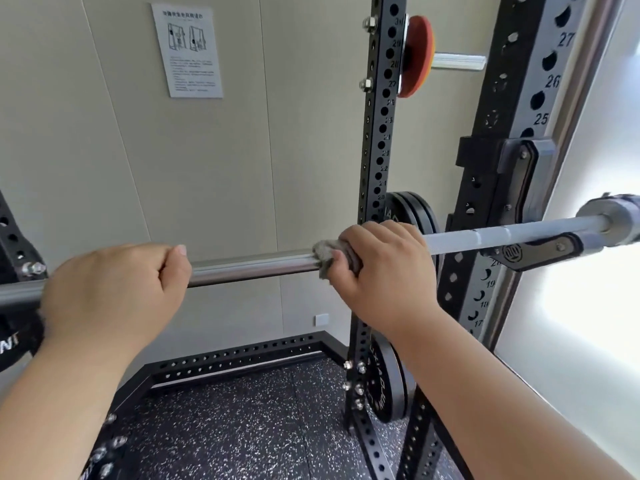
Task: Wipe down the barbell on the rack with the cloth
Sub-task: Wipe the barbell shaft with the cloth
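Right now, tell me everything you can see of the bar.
The bar is a long, steel-looking shaft, shiny chrome in the middle and duller grey toward the right, with a thicker sleeve at that end. It lies roughly level, resting on a black hook at right. The left hand wraps it bare; the right hand wraps it through a grey cloth. Its left end runs out of frame.

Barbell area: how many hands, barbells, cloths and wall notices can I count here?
Hands: 2, left hand and right hand
Barbell: 1
Cloth: 1
Wall notice: 1
Total: 5
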A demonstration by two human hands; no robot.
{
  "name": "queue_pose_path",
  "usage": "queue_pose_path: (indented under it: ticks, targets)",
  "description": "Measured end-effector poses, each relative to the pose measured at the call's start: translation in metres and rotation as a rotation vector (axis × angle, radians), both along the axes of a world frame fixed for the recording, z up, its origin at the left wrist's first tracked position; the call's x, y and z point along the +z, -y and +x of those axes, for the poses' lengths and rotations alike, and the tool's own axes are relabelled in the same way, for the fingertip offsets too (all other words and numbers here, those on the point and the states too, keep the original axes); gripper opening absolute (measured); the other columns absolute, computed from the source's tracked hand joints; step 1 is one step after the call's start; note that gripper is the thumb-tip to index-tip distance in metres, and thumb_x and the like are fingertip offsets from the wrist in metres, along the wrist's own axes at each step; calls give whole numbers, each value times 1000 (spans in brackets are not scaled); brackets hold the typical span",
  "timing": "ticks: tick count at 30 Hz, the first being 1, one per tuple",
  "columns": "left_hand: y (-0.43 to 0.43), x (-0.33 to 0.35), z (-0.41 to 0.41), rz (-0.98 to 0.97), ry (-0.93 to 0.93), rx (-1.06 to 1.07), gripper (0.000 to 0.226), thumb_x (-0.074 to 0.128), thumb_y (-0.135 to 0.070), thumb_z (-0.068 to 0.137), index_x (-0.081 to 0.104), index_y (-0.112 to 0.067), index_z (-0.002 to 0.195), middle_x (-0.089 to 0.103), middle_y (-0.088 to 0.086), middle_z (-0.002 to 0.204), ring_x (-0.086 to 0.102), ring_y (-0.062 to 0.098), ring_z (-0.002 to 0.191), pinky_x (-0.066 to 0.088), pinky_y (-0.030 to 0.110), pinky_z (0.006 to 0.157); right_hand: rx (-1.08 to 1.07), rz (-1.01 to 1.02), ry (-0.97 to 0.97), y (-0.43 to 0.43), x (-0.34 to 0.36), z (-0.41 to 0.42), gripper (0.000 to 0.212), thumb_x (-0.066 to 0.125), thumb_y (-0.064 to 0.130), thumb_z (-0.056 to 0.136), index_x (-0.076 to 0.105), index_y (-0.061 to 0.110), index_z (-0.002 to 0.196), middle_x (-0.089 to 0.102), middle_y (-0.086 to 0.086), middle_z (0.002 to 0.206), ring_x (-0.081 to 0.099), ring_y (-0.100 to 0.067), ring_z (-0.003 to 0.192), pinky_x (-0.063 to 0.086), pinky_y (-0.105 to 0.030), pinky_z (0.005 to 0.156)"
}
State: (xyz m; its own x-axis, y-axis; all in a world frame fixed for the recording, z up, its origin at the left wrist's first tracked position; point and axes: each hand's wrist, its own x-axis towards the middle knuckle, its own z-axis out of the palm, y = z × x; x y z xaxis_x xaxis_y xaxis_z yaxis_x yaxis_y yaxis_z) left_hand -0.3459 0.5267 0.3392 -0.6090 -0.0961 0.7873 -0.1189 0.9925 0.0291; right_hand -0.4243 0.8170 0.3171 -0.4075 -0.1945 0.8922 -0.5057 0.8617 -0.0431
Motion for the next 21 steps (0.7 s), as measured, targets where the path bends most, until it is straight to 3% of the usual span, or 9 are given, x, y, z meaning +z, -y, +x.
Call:
queue_pose_path:
  ticks: [7, 10, 14, 17, 21]
  targets:
    - [2, -3, -7, 57, 68, 16, 57, 28, -50, 96, 28, -21, 47, 30, -1, 36, 42, 28, 37, 50, 37, 50, -92, -102, -12, -50, -1, -13, 26, 45, 30, 92, 59, 19, 72, 55, 6, 65, 51, -23, 68, 41, -41, 77]
    - [-11, 2, -11, 49, 131, 107, 70, 20, -60, 99, 34, -18, 45, 37, 1, 36, 45, 26, 38, 52, 36, 52, -129, -109, -6, -41, 1, -13, 43, 44, 46, 100, 52, 20, 67, 50, 6, 62, 47, -23, 66, 42, -41, 80]
    - [-86, 8, -17, -77, 232, 51, 61, 27, -53, 100, 48, -19, 53, 49, -3, 43, 52, 21, 46, 49, 30, 53, -58, 29, -42, -57, 2, -20, 54, 43, 63, 101, 55, 22, 69, 50, 8, 63, 48, -21, 63, 42, -38, 77]
    - [-139, 18, -28, -129, 251, -29, 60, 18, -55, 100, 52, -21, 64, 53, -4, 52, 54, 15, 52, 50, 30, 55, -27, 58, -47, -93, 5, -31, 52, 37, 58, 104, 56, 23, 71, 50, 9, 63, 49, -20, 61, 42, -38, 73]
    - [-185, 22, -48, -172, 228, -111, 61, 10, -54, 102, 47, -22, 65, 52, -4, 55, 52, 16, 53, 45, 30, 53, -148, -44, -36, -155, 4, -48, 45, 35, 40, 104, 54, 20, 69, 52, 6, 65, 52, -25, 66, 43, -42, 77]
